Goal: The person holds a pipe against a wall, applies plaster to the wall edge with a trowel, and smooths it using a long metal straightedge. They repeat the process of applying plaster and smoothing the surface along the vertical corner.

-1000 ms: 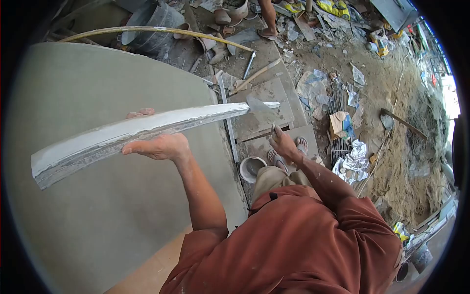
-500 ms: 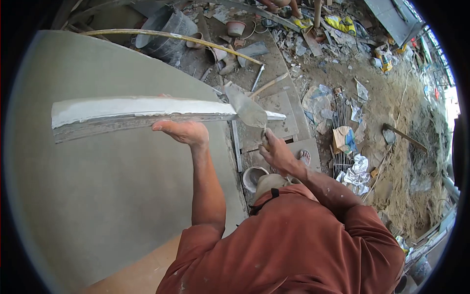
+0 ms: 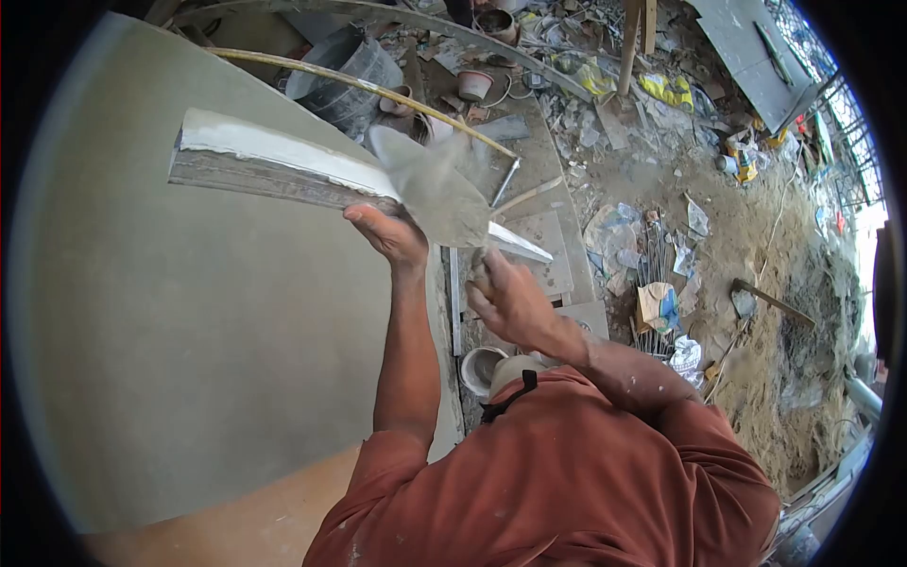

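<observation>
Left hand (image 3: pixel 399 238) gripping board (image 3: pixel 269 163), likely steadying it; right hand (image 3: pixel 515 295) holding trowel (image 3: pixel 439 197) across it, just beside left hand.

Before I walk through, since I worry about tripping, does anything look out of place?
Yes: on the ground past the right hand, a brown-and-blue bag lies over thin rods beside clear plastic sheeting; they look discarded.

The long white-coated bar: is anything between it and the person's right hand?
Yes, a trowel: the right hand grips it, and its blade crosses the bar in this view, hiding part of it. Whether they touch, I cannot tell.
</observation>
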Motion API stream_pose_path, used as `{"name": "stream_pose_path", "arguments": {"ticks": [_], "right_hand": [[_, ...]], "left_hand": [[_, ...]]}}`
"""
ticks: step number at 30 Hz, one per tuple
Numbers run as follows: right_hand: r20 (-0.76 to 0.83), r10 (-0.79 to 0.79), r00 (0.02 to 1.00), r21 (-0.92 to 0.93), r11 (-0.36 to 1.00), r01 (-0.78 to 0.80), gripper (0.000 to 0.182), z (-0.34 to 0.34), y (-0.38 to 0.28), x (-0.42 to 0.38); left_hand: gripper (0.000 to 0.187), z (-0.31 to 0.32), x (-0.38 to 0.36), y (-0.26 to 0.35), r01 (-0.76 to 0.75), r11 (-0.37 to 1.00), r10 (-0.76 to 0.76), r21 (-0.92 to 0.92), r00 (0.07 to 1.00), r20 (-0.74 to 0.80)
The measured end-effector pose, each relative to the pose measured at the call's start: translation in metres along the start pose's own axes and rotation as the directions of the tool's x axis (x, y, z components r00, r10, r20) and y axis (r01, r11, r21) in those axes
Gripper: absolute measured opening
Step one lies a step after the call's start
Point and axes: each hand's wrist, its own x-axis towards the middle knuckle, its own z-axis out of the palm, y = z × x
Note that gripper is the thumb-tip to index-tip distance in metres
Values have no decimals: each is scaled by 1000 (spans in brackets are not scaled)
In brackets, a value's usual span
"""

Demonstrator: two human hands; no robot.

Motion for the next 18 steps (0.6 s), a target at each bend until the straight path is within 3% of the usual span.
{"name": "stream_pose_path", "arguments": {"ticks": [1, 2, 3, 4, 5, 7, 8, 10, 12, 14, 18], "right_hand": [[-18, -118, 993, -26, 993, 117, 46, -11, -32, 13], [-30, -241, 970, -47, 970, 239, 45, -16, -48, 23], [-25, -270, 963, -47, 962, 268, 45, -13, -43, 27], [-28, -195, 980, -42, 980, 194, 47, -7, -25, 23], [-27, -121, 992, -43, 992, 120, 49, 0, -6, 19], [-12, -104, 994, -56, 993, 103, 56, 8, 21, -4], [-2, -41, 999, -3, 999, 41, 55, 9, 28, -15], [8, -6, 1000, 45, 999, 6, 54, 4, 15, -3], [-60, -240, 969, 40, 969, 243, 46, -13, -43, 14], [-32, -271, 962, 16, 962, 271, 44, -39, -99, 47], [1, -363, 932, -41, 931, 363, 45, -46, -101, 67]], "left_hand": [[76, -5, -2, -10, -18, 1000, 18, -10, 1000, -17], [80, -17, -5, -22, 64, 997, -66, 42, 997, 51], [84, -15, 5, 0, 139, 985, -151, 104, 981, 119], [79, -7, -5, 25, 118, 977, -155, 175, 964, 216], [79, -4, -5, 17, 96, 980, -131, 172, 970, 203], [76, -4, -2, -5, -136, 918, 153, 372, 988, -16], [76, -4, 6, -3, -154, 917, 179, 368, 983, -35], [69, -14, 22, 5, -138, 961, 86, 238, 973, 214], [62, -26, 23, 14, -60, 990, -7, 124, 878, 479], [60, -27, 13, 18, 19, 998, -50, 54, 758, 650], [64, -20, -7, -18, -2, 992, -55, 124, 889, 455]]}}
